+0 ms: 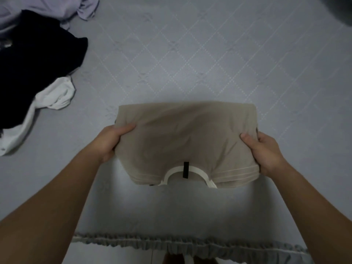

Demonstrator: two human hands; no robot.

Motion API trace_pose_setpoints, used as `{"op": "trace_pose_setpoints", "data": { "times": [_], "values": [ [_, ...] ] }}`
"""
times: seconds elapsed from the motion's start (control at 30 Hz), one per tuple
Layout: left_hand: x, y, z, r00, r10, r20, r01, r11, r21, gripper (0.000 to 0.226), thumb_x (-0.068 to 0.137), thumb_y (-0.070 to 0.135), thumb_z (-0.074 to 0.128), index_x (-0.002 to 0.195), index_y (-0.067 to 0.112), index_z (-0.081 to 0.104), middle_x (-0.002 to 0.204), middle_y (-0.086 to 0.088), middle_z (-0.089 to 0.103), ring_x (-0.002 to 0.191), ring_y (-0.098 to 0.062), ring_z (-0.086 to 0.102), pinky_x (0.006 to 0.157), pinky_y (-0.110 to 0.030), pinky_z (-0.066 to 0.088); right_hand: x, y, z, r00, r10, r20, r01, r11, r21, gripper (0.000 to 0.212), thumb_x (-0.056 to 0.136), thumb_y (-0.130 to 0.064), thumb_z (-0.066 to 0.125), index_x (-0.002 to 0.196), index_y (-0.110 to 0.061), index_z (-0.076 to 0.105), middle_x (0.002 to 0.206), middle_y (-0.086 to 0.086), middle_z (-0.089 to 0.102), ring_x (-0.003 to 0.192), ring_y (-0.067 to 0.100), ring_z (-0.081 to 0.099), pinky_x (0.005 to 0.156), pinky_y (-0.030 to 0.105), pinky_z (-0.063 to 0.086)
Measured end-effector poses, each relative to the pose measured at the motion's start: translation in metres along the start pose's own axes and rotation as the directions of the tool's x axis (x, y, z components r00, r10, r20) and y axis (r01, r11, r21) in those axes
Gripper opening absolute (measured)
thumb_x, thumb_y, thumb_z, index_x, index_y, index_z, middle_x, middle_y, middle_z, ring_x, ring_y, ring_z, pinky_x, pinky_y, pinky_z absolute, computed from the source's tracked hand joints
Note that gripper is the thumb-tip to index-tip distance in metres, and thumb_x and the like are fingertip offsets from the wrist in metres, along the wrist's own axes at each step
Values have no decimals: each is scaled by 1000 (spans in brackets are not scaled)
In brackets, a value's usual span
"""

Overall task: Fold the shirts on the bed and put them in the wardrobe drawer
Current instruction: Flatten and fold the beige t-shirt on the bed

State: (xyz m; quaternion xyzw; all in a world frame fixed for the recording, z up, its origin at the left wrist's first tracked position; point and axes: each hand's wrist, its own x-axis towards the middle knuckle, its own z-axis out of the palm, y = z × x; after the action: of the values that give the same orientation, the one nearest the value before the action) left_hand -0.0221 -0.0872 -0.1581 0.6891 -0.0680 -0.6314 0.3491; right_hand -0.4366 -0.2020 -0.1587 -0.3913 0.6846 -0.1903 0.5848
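Both forearms are stretched over the bed, where the folded beige shirt is held at its side edges by the left hand and right hand, each grip pinched shut on soft, light cloth that is judged to sag unless supported at both sides.

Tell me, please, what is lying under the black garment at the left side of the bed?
A white garment sticks out from under the black garment at its near edge, and a lilac one shows at its far edge. Anything else beneath is covered and cannot be seen.
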Motion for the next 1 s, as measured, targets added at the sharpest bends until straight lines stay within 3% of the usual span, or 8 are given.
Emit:
{"op": "trace_pose_setpoints", "data": {
  "times": [0.07,0.27,0.43,0.53,0.67,0.8,0.93,1.0],
  "values": [
    [-3,-5,-11,999,-5,43,7,999,-53,61,62,44,88,111,10,75,114,-11,73,103,-28,71,74,-34,60,-1,7,-11,996,-48,-80,42,996,-84,6,87,-26,73,87,-20,74,83,-2,77,77,14,73,64,25,56],
    [16,-31,-10,861,247,-444,-27,895,445,19,81,34,78,84,19,68,86,-3,72,80,-23,66,77,-34,53,5,26,-14,973,-61,-222,-32,919,-393,16,90,-31,67,95,-15,70,92,8,72,88,30,65,84,40,51],
    [19,-27,4,793,420,-441,-118,817,565,42,83,32,72,122,24,57,95,3,64,86,-21,64,83,-35,51,1,28,-13,970,-90,-224,-17,901,-434,16,89,-37,66,92,-21,63,78,-2,64,78,25,61,73,31,40],
    [15,-12,15,881,257,-398,-104,925,366,56,77,42,79,123,21,56,105,2,66,90,-17,66,81,-33,53,-4,26,-11,967,-99,-236,-24,883,-469,32,87,-37,69,111,-18,60,87,-5,59,80,19,55,76,30,38],
    [0,-1,14,987,-32,-156,55,987,148,52,72,24,84,118,9,64,104,-10,75,90,-28,74,74,-36,59,-22,22,4,939,-140,-315,-58,836,-545,63,79,-42,76,132,-16,50,121,9,57,107,30,55,95,44,43],
    [-24,-19,15,979,7,-205,-25,996,-84,41,81,14,76,120,9,65,107,-12,74,97,-31,72,79,-42,59,-54,32,22,828,-26,-560,-260,866,-426,82,73,-43,82,140,-18,41,144,18,39,132,40,36,109,55,27],
    [-60,-81,23,930,-91,-355,-68,909,-411,38,93,14,64,131,10,60,120,-15,69,109,-34,66,95,-52,52,-89,58,46,821,236,-520,-304,951,-48,76,79,-44,78,134,-4,46,124,19,57,111,34,56,97,41,42],
    [-83,-117,25,933,-239,-270,81,868,-490,39,94,18,62,132,9,59,123,-16,67,112,-34,64,98,-50,50,-111,69,68,876,315,-366,-325,945,36,60,86,-49,68,124,-4,54,112,15,64,99,29,60,86,32,42]
  ]
}}
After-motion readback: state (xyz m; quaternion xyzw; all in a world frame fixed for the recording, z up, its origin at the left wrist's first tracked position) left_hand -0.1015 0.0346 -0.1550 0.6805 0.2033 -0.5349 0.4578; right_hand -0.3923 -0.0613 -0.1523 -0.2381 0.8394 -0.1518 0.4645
